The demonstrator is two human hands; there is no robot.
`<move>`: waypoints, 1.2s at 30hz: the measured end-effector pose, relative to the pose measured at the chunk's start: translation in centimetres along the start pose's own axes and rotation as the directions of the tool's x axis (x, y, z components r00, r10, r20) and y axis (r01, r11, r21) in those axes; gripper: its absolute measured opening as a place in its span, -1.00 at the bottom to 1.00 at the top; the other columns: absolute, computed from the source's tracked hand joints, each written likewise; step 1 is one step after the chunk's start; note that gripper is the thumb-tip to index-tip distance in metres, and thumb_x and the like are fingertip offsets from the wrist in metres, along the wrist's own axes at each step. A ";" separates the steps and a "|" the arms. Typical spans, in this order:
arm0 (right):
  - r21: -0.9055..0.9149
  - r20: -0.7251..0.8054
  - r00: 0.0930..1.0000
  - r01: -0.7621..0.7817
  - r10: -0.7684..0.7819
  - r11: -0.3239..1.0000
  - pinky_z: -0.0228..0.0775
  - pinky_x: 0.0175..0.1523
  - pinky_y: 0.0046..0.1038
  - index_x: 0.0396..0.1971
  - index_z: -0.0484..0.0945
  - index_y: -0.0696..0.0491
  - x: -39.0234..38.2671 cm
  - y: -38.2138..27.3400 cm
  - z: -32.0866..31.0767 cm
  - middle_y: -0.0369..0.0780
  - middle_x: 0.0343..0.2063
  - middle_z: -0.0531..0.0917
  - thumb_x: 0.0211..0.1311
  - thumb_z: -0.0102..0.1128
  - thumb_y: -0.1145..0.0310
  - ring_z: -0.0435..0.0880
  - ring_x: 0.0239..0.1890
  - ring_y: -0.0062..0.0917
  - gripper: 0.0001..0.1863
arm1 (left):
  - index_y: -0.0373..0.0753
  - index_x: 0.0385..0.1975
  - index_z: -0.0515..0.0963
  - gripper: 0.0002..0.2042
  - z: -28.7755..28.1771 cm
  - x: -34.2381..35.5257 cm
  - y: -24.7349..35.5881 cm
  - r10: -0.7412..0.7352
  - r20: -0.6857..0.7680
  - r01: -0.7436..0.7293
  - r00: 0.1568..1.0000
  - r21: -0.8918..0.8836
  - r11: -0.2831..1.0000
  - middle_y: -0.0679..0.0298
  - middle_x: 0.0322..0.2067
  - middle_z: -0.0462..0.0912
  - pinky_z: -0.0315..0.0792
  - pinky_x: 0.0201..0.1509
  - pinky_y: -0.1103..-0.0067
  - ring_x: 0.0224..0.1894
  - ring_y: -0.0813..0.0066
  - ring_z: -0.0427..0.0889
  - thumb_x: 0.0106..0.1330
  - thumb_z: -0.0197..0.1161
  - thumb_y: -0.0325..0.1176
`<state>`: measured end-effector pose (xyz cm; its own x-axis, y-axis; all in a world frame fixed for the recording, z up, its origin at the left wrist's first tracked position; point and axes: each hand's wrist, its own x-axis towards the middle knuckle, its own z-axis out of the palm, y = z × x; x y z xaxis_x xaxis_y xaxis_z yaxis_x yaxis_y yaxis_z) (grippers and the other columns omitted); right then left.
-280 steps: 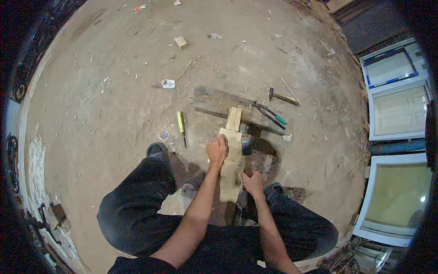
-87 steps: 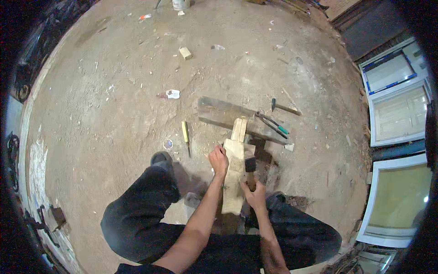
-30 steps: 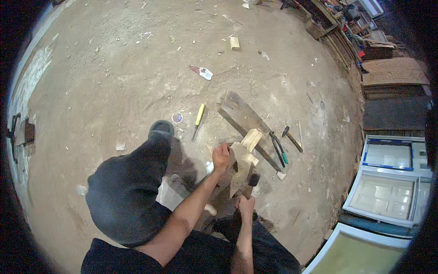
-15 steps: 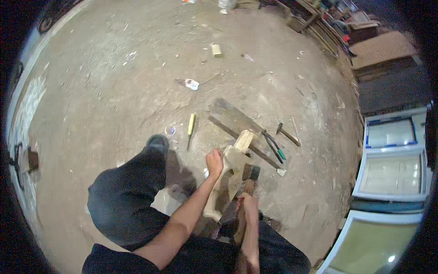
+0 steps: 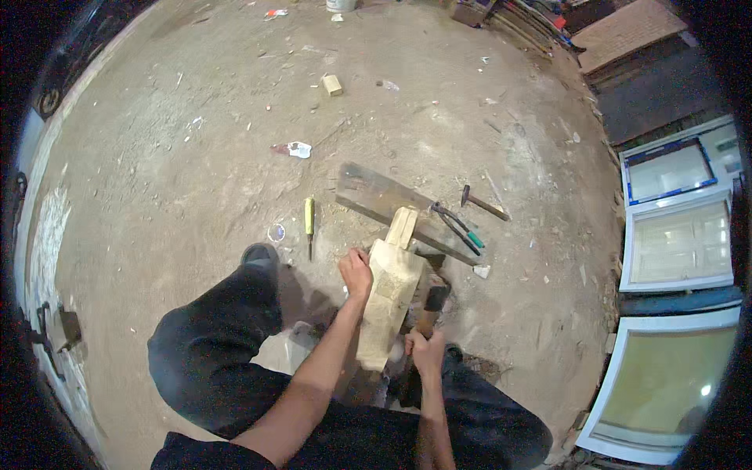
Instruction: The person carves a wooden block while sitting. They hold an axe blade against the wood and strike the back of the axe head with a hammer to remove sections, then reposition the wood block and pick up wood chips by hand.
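A pale, rough-hewn wooden piece (image 5: 392,286) slants between my legs. Its narrow, tongue-like far end lies over a dark plank (image 5: 376,193) on the ground. At the left edge of this piece, my left hand (image 5: 356,272) is closed around it, fingers curled. My right hand (image 5: 425,350) grips the wooden handle of a hatchet (image 5: 436,298) just right of the wood. The hatchet's dark metal head points away from me, close beside the wood's right edge; whether they touch I cannot tell.
Green-handled pincers (image 5: 460,229) lean by the plank, with a hammer (image 5: 484,204) farther right. A yellow-handled chisel-like tool (image 5: 309,223) and a tape roll (image 5: 276,233) lie left. A small wood block (image 5: 332,84) sits farther off. White-framed panels (image 5: 658,384) line the right side.
The wooden piece has been turned, so a broad flat face now shows upward instead of its curved, narrow side. My left hand stays on its left edge; the hatchet remains at the right.
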<state>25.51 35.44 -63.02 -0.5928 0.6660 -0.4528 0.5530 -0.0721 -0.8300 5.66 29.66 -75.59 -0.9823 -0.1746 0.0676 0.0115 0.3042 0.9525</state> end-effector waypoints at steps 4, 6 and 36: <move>-0.020 -0.089 0.976 0.200 -0.201 0.980 0.25 -0.53 -0.41 -0.66 0.45 0.17 -0.3 0.2 0.2 -0.25 -0.74 0.48 0.02 0.16 0.47 0.45 -0.70 -0.52 -0.85 | -0.33 -0.73 0.42 -0.69 0.0 0.4 -1.6 -0.006 0.105 0.002 0.994 0.039 0.999 0.03 -0.70 0.52 0.32 -0.43 0.31 -0.60 0.09 0.53 0.27 -0.05 -0.41; -0.418 -0.127 0.921 0.288 -0.369 0.862 0.24 -0.54 -0.42 -0.67 0.45 0.16 2.5 5.3 0.1 -0.23 -0.75 0.49 0.03 0.14 0.46 0.47 -0.70 -0.49 -0.84 | -0.33 -0.71 0.43 -0.69 0.6 0.0 -0.9 0.074 0.037 -0.078 0.997 0.122 0.989 0.02 -0.69 0.53 0.30 -0.43 0.29 -0.60 0.09 0.52 0.28 -0.06 -0.40; 0.076 0.169 0.916 -0.379 0.363 0.922 0.32 -0.56 -0.40 -0.60 0.45 0.13 3.8 -6.4 -0.1 -0.23 -0.75 0.46 0.14 0.16 0.38 0.47 -0.73 -0.48 -0.81 | -0.20 -0.77 0.27 -0.60 0.3 1.0 -1.7 -0.528 0.227 0.546 0.818 -0.595 0.590 0.35 -0.77 0.30 0.09 -0.60 0.53 -0.72 0.55 0.22 0.39 -0.15 -0.32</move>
<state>19.84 38.52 -59.41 -0.4411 0.4590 -0.7712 0.6906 -0.3752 -0.6183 4.61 29.27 -77.23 -0.8524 -0.0908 -0.5149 -0.4183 -0.4725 0.7757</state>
